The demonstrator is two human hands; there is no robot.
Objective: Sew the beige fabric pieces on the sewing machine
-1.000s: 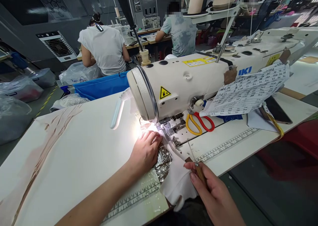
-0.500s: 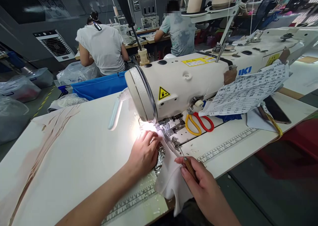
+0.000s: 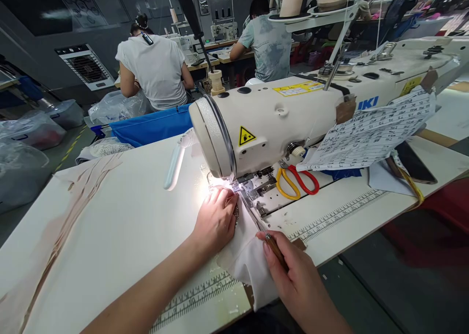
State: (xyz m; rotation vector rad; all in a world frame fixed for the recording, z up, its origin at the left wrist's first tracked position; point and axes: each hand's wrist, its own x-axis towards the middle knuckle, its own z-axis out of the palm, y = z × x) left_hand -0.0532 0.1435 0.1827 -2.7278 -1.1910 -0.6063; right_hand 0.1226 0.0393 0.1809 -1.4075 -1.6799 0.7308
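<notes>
Two hands, apart: my left hand (image 3: 215, 219) lies palm-down on soft white cloth (image 3: 251, 263); I can't tell if it pinches. My right hand (image 3: 295, 275) grips a brown wooden-handled metal pick (image 3: 275, 252). The cloth spreads between them.

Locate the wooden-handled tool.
Head view, lower half, right of centre: the wooden-handled tool is in the right hand, its metal shaft angled toward the sewing machine; pale fabric lies left of its handle.
</notes>
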